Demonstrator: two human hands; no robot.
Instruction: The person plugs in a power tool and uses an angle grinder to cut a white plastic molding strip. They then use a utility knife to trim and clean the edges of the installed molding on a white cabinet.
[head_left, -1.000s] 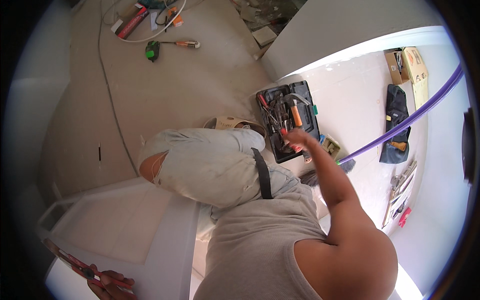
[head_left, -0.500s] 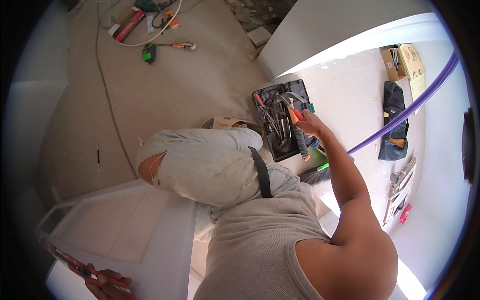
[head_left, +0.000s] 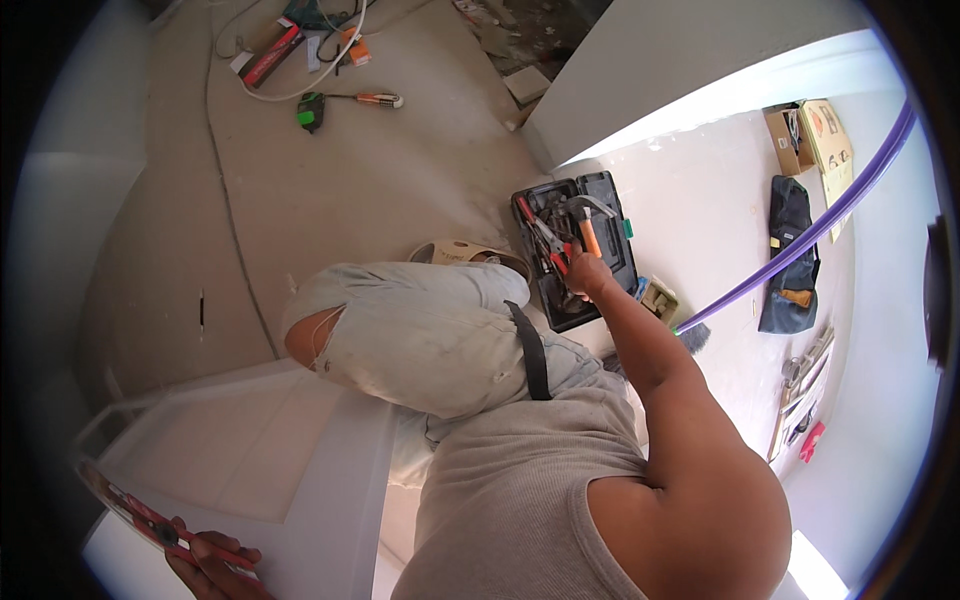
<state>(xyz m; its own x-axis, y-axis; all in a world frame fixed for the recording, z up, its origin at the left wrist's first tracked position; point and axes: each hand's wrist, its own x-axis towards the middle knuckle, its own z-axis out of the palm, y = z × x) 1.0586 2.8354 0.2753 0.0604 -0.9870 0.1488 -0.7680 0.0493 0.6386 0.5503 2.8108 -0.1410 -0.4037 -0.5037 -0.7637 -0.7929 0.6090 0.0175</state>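
My right hand [head_left: 587, 274] reaches into an open black toolbox [head_left: 554, 318], its fingers closed round the red handles of a pair of pliers [head_left: 558, 250]. The pliers' grey jaws point up and left over several metal tools in the box. Just beside the hand lies a hammer [head_left: 590, 237] with an orange handle, whose lower end my hand and arm hide. At the lower left, my left hand [head_left: 212, 568] grips a red-handled pliers-like tool [head_left: 160, 530] with a round pivot, held next to a white framed panel [head_left: 340, 465]. The tool's far end is blurred.
A round tub [head_left: 430, 252] stands between my knee and the toolbox. On the floor ahead are a green-and-black tape measure [head_left: 311, 112], a screwdriver [head_left: 378, 99] and a cable [head_left: 228, 200]. A purple tube [head_left: 800, 240] crosses the right side, near a dark bag [head_left: 790, 255].
My right hand has shifted left and slightly down, from beside the hammer handle to the middle of the toolbox. The red-handled pliers now show left of the hammer. My left hand keeps its hold.
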